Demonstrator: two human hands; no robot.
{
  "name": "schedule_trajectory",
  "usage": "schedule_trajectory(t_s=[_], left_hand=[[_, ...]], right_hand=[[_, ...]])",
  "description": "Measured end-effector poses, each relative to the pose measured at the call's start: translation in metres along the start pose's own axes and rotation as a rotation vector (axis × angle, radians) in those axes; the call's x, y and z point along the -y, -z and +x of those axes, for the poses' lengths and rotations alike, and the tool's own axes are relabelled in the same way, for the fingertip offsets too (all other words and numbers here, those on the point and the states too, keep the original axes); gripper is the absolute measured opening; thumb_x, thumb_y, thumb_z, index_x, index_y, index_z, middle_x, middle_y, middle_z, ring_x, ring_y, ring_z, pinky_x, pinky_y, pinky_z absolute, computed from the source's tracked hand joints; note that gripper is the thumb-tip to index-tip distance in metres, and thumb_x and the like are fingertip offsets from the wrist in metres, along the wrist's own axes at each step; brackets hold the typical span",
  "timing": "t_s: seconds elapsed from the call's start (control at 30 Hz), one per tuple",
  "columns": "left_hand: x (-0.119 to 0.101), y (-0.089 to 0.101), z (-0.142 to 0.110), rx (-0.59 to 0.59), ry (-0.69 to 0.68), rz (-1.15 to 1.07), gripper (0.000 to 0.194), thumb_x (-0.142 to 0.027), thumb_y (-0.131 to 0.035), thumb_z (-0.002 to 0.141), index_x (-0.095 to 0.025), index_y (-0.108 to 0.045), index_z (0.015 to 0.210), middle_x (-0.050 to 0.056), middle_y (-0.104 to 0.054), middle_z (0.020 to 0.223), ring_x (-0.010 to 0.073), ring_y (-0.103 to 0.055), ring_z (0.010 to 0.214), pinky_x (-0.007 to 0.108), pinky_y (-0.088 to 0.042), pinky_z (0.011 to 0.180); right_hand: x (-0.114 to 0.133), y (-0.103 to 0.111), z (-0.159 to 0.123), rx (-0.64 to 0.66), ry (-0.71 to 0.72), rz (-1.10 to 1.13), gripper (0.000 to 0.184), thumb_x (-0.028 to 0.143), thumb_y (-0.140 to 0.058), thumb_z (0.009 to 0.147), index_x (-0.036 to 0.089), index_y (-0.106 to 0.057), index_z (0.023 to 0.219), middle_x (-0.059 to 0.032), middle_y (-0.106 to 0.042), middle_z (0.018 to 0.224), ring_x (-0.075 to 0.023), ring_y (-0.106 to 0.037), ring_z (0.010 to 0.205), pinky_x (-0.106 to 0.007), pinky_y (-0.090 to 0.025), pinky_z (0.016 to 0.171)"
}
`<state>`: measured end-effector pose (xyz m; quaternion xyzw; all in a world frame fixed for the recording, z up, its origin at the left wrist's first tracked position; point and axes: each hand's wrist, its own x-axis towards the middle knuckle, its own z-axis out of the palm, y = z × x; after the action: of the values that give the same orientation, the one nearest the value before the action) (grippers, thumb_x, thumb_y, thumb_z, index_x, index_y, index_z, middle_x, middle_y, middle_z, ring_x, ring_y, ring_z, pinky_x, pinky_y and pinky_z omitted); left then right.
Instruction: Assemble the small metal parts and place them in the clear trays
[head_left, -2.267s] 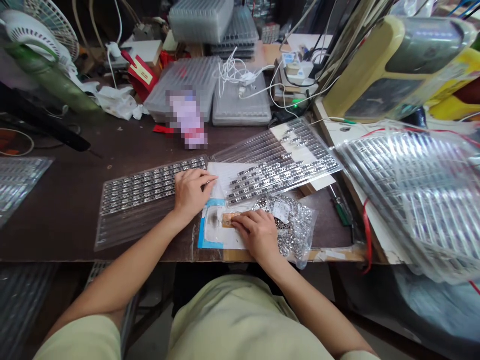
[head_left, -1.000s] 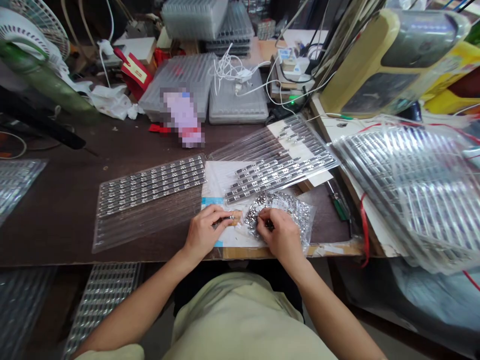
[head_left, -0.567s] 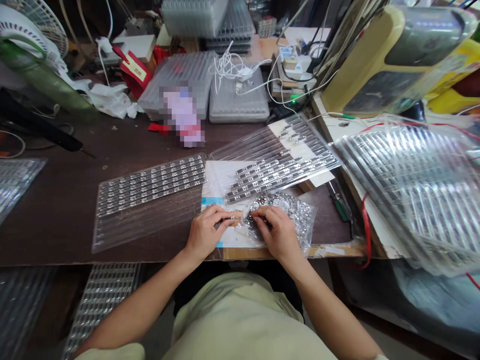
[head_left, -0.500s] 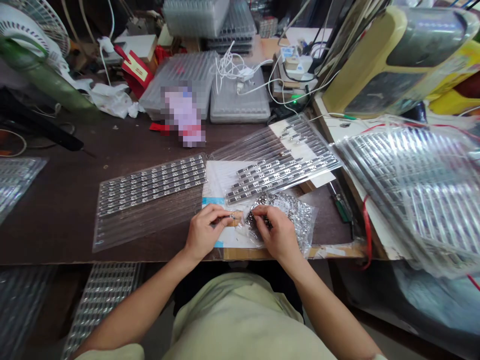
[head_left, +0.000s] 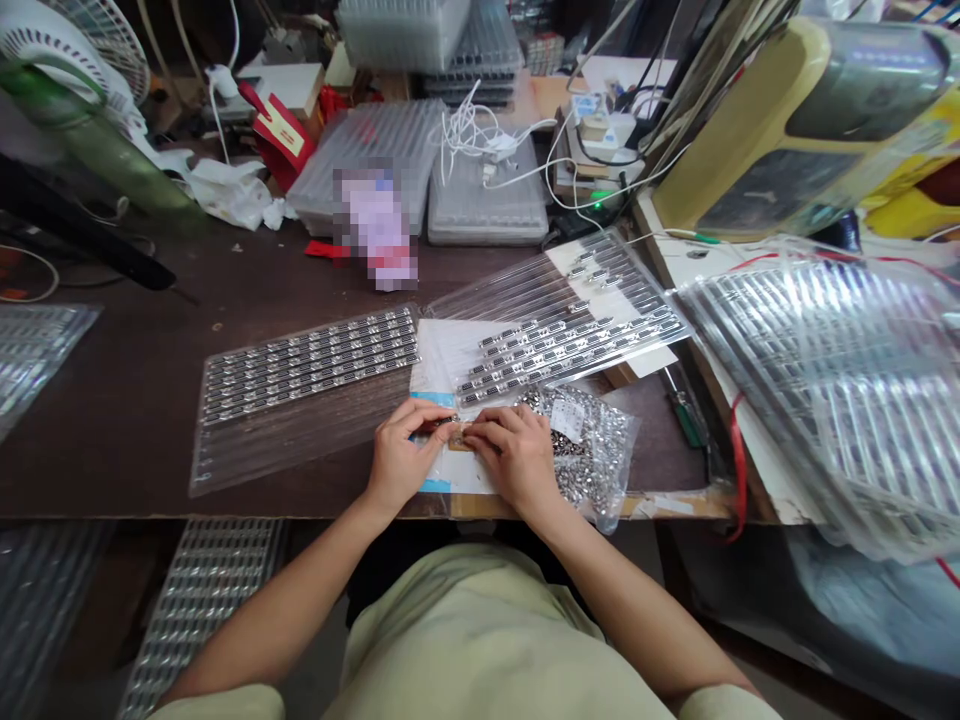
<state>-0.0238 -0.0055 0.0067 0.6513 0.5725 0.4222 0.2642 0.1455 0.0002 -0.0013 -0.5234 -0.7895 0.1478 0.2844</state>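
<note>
My left hand point(head_left: 405, 455) is closed, thumb and forefinger pinching a small dark-and-metal connector point(head_left: 441, 424). Opposite it, my right hand point(head_left: 519, 458) bends its fingers together over a small brown block point(head_left: 459, 443) on a white sheet point(head_left: 439, 360). Whatever those right fingertips hold is too small to make out. Just right of that hand lies a clear plastic bag point(head_left: 592, 460) full of tiny shiny metal parts. Beyond the hands, a clear ribbed tray point(head_left: 517, 280) carries rows of metal connectors. On the left, another clear tray point(head_left: 285, 445) has several filled rows.
A screwdriver with a green handle point(head_left: 686, 425) lies right of the bag. Clear trays are stacked at the right point(head_left: 817, 400) and at the back point(head_left: 487, 215), with a white cable point(head_left: 480, 140) on top. A green bottle point(head_left: 90, 150) is at the far left.
My right hand has moved left, from the bag of metal parts to the brown block beside my left hand. My left hand keeps its pinch. The view has shifted slightly.
</note>
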Motion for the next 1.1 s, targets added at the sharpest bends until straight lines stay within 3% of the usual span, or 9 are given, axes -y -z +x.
schedule_trajectory(t_s=[0.13, 0.3, 0.4, 0.57, 0.63, 0.83, 0.97, 1.1], left_hand=[[0.001, 0.000, 0.000, 0.005, -0.001, -0.004, 0.013, -0.028, -0.064, 0.082, -0.020, -0.071, 0.088, 0.005, -0.067, 0.087, 0.0155, -0.064, 0.080, 0.025, -0.053, 0.069], [0.001, -0.001, 0.000, 0.000, 0.010, -0.010, 0.012, -0.027, -0.065, 0.081, -0.019, -0.071, 0.087, 0.005, -0.067, 0.087, 0.0152, -0.064, 0.079, 0.025, -0.053, 0.068], [0.001, -0.002, 0.000, 0.007, 0.017, -0.004, 0.012, -0.027, -0.064, 0.081, -0.018, -0.071, 0.087, 0.005, -0.067, 0.087, 0.0148, -0.064, 0.078, 0.024, -0.052, 0.068], [0.003, -0.003, 0.000, 0.008, 0.012, 0.000, 0.013, -0.028, -0.065, 0.081, -0.018, -0.071, 0.087, 0.005, -0.067, 0.086, 0.0141, -0.064, 0.077, 0.024, -0.052, 0.067], [0.003, -0.003, 0.000, 0.008, 0.009, -0.001, 0.013, -0.028, -0.065, 0.081, -0.018, -0.071, 0.088, 0.005, -0.067, 0.086, 0.0140, -0.064, 0.076, 0.024, -0.052, 0.067], [-0.004, -0.003, 0.003, 0.049, -0.072, 0.053, 0.011, -0.027, -0.066, 0.081, -0.021, -0.072, 0.088, 0.004, -0.067, 0.087, 0.0149, -0.064, 0.078, 0.026, -0.051, 0.068], [-0.013, -0.012, 0.004, 0.150, -0.202, 0.131, 0.012, -0.030, -0.066, 0.082, -0.023, -0.072, 0.090, 0.004, -0.068, 0.087, 0.0158, -0.062, 0.083, 0.028, -0.050, 0.075], [-0.012, -0.022, 0.003, 0.161, -0.243, 0.163, 0.014, -0.031, -0.064, 0.083, -0.023, -0.072, 0.091, 0.004, -0.068, 0.087, 0.0162, -0.061, 0.084, 0.029, -0.050, 0.076]], right_hand=[[-0.004, 0.013, -0.003, 0.013, 0.032, -0.107, 0.018, 0.035, -0.059, 0.088, 0.029, -0.069, 0.102, -0.0018, -0.067, 0.102, -0.0189, -0.052, 0.090, -0.034, -0.035, 0.077], [-0.031, 0.044, -0.021, 0.015, 0.057, -0.407, 0.037, 0.042, -0.060, 0.086, 0.022, -0.061, 0.116, -0.0067, -0.061, 0.123, -0.0289, -0.047, 0.109, -0.041, -0.034, 0.084], [-0.041, 0.051, -0.030, 0.055, 0.089, -0.469, 0.042, 0.046, -0.059, 0.085, 0.021, -0.059, 0.119, -0.0077, -0.061, 0.123, -0.0293, -0.048, 0.105, -0.040, -0.036, 0.079], [-0.039, 0.041, -0.029, 0.002, 0.067, -0.339, 0.019, 0.029, -0.054, 0.091, 0.018, -0.068, 0.099, -0.0067, -0.067, 0.098, -0.0196, -0.051, 0.083, -0.032, -0.040, 0.071], [-0.038, 0.036, -0.026, -0.048, 0.061, -0.277, 0.018, 0.026, -0.053, 0.092, 0.019, -0.069, 0.092, -0.0056, -0.067, 0.091, -0.0179, -0.051, 0.079, -0.031, -0.041, 0.070], [-0.039, 0.032, -0.021, -0.120, 0.021, -0.148, 0.020, 0.025, -0.052, 0.092, 0.022, -0.069, 0.099, -0.0057, -0.065, 0.090, -0.0181, -0.052, 0.079, -0.031, -0.043, 0.071], [-0.037, 0.033, -0.022, -0.142, 0.007, -0.040, 0.019, 0.022, -0.050, 0.092, 0.020, -0.066, 0.102, -0.0057, -0.066, 0.090, -0.0183, -0.054, 0.083, -0.032, -0.045, 0.075], [-0.035, 0.033, -0.021, -0.142, 0.001, 0.030, 0.015, 0.021, -0.050, 0.092, 0.020, -0.064, 0.098, -0.0054, -0.066, 0.090, -0.0186, -0.056, 0.085, -0.033, -0.046, 0.077]])
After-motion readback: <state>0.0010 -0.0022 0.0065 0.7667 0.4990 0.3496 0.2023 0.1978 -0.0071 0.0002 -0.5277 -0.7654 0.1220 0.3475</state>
